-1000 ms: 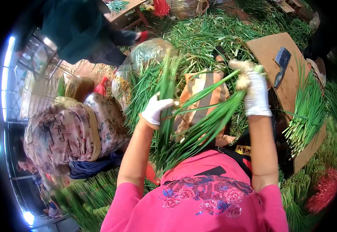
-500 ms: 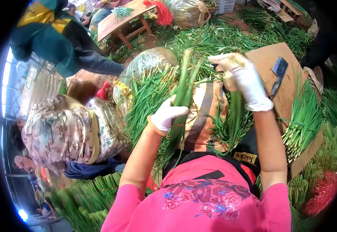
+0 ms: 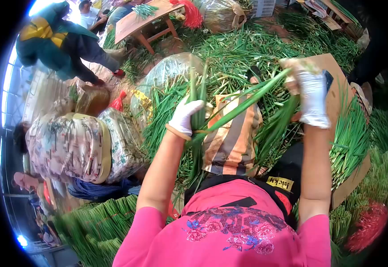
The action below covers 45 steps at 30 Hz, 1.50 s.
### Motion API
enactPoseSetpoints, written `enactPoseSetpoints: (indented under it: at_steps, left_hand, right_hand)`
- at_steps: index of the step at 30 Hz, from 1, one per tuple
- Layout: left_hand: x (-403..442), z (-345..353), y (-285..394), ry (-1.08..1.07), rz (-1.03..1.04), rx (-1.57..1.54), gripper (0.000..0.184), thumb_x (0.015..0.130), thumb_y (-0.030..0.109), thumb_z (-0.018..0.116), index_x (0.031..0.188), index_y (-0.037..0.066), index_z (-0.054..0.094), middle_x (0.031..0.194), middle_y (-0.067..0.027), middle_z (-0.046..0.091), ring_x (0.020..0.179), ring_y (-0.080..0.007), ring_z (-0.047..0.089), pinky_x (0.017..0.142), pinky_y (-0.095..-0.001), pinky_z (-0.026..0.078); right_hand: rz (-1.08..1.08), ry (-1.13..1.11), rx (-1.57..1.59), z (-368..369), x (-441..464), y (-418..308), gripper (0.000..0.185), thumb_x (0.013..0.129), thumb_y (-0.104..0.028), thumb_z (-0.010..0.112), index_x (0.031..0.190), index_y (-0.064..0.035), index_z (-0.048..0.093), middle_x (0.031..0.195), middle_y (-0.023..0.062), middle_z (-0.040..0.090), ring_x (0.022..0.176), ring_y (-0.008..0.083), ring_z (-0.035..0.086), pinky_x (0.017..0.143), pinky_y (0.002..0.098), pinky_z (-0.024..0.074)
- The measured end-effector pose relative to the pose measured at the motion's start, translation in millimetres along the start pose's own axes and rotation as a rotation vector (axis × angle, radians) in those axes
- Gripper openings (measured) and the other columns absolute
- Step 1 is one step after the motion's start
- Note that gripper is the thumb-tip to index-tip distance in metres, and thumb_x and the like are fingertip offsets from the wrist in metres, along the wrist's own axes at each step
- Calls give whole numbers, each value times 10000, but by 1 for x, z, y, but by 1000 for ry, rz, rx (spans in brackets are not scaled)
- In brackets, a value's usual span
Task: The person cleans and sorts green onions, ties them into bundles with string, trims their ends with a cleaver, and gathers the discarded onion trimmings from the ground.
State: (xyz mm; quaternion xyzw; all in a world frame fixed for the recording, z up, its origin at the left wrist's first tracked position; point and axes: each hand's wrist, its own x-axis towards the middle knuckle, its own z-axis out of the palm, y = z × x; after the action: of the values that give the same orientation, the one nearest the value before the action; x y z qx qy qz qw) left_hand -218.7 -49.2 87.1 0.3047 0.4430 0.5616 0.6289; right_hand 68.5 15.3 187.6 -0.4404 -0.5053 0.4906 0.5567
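Observation:
My left hand (image 3: 186, 116), in a white glove, is closed around a few upright chive-like green stalks (image 3: 198, 86). Long leaves (image 3: 243, 106) stretch from that bunch across to my right hand (image 3: 307, 89). That hand, gloved too and slightly blurred, is closed on the leaf ends. More green leaves (image 3: 279, 131) hang below it; whether it grips them I cannot tell. Beneath both hands an orange and grey striped cloth (image 3: 227, 144) covers my lap. A heap of loose stalks (image 3: 158, 113) lies beside my left hand.
To the right, a brown board (image 3: 336, 71) bears a stalk bundle (image 3: 347, 142) and a mostly hidden cleaver (image 3: 329, 80). Bundled greens (image 3: 105, 222) stand lower left. A person in a patterned shirt (image 3: 69, 144) bends at left; another (image 3: 65, 42) stands behind. A low table (image 3: 143, 20) is farther back.
My right hand has moved right, drawing leaves out from the left bunch. My left hand has shifted slightly left and up. The standing person has moved left.

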Motion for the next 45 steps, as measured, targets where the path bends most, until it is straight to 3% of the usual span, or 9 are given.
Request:
enactPoseSetpoints:
  at_steps: [5, 7, 15, 25, 33, 34, 36, 39, 45]
  left_hand:
    - [10, -51, 6, 177, -83, -16, 232, 786, 191, 670, 979, 73, 614, 785, -29, 637, 653, -152, 611, 612, -289, 520]
    - [16, -65, 6, 171, -123, -9, 280, 809, 190, 646, 1057, 63, 626, 831, -42, 659, 689, -154, 629, 628, -290, 524]
    - [18, 21, 40, -155, 30, 77, 449, 818, 241, 614, 1202, 23, 535, 927, -64, 652, 763, -137, 627, 648, -255, 527]
    - [3, 93, 42, -419, 43, 197, 470, 737, 206, 727, 1140, 24, 568, 952, -35, 615, 779, -104, 575, 689, -259, 487]
    - [5, 7, 21, -235, -143, 103, 443, 736, 185, 703, 1129, 36, 563, 875, -24, 638, 699, -112, 616, 617, -225, 495]
    - [3, 12, 28, -225, -171, 79, 458, 744, 194, 700, 1150, 34, 558, 903, -25, 639, 701, -112, 616, 624, -227, 497]
    - [4, 26, 35, -207, -176, 45, 490, 767, 234, 693, 1190, 30, 550, 953, -29, 642, 697, -119, 610, 637, -237, 502]
    - [2, 56, 43, -345, -153, 67, 478, 785, 312, 677, 1170, 50, 570, 931, -33, 623, 712, -124, 600, 596, -244, 494]
    - [5, 40, 30, -336, -187, 172, 399, 799, 284, 672, 1091, 27, 580, 871, -32, 612, 703, -104, 574, 635, -248, 482]
  right_hand:
    - [-278, 256, 205, -62, 29, -34, 106, 817, -202, 711, 819, -99, 688, 623, -56, 549, 500, 10, 392, 479, 161, 271]
    - [-193, 279, -198, -39, 26, -43, 102, 835, -191, 693, 851, -90, 694, 653, -40, 579, 517, 17, 399, 482, 170, 272]
    - [-146, -154, -144, 8, 18, -30, 161, 858, -173, 657, 845, -27, 588, 769, 90, 677, 641, 88, 635, 445, 164, 401]
    - [-266, -223, -242, 33, 29, -17, 183, 833, -226, 685, 869, -50, 647, 758, -14, 609, 659, 50, 522, 579, 226, 427]
    - [-307, 114, -127, -151, 142, -40, 249, 872, -309, 650, 939, -70, 667, 754, -25, 590, 641, 20, 490, 576, 176, 408]
    - [-197, 258, -89, -80, 103, -49, 262, 858, -314, 662, 958, -72, 670, 738, -33, 561, 658, 34, 492, 605, 204, 414]
    - [-321, -154, -140, -2, 52, -46, 275, 803, -327, 693, 962, -103, 705, 682, -40, 572, 590, 14, 479, 526, 176, 386]
    - [-21, -341, -257, 40, 29, -27, 269, 818, -312, 694, 987, -103, 706, 668, -48, 591, 529, -7, 462, 463, 153, 319]
    - [-168, -240, -93, 39, 41, -26, 134, 875, -195, 627, 896, -78, 689, 652, 2, 601, 549, 39, 503, 477, 172, 383]
